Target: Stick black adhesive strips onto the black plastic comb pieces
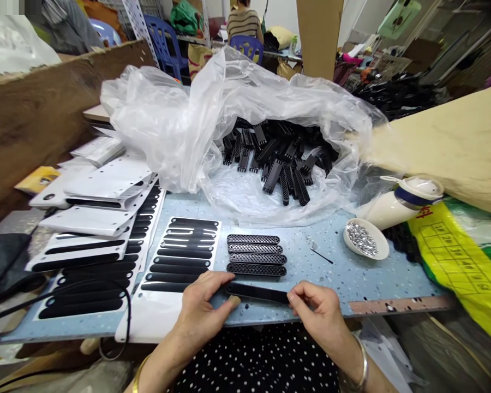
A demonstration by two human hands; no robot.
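- At the far left, white sheets lie in an untidy pile, some bearing black strips.
- Beside them, a sheet of glossy black strips lies flat on the blue speckled table.
- The left hand grips the left end of a black bar between thumb and fingers.
- This bar is at the table's near edge, just in front of four textured black pieces lined up in parallel.
- Behind these, an open clear plastic bag holds many loose black parts.
- The right hand pinches the bar's right end.
- Farther right, a white bowl contains small silvery bits.
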